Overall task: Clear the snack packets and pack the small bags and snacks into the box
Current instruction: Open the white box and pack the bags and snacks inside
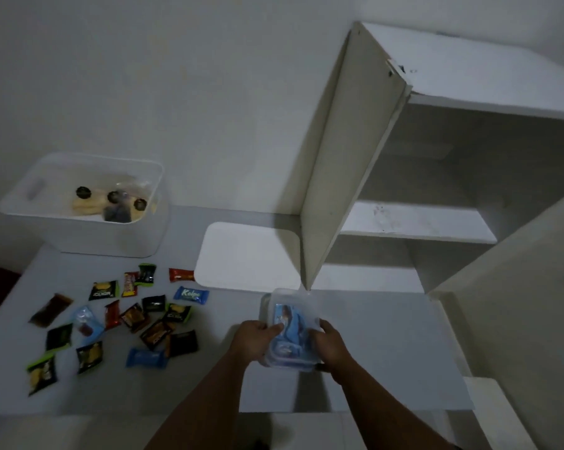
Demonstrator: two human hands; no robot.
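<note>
Snack packets (118,319) lie scattered toward the bench's left edge; my left hand (256,341) and right hand (331,344) grip a clear container (290,329), fingers curled round its sides.

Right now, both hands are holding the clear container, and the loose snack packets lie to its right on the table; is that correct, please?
Not quite: the head view shows the snack packets lying left of the clear container, which the left hand and right hand do hold.

Both forearms and hands (258,341) are bare, with no sleeves showing.
</note>
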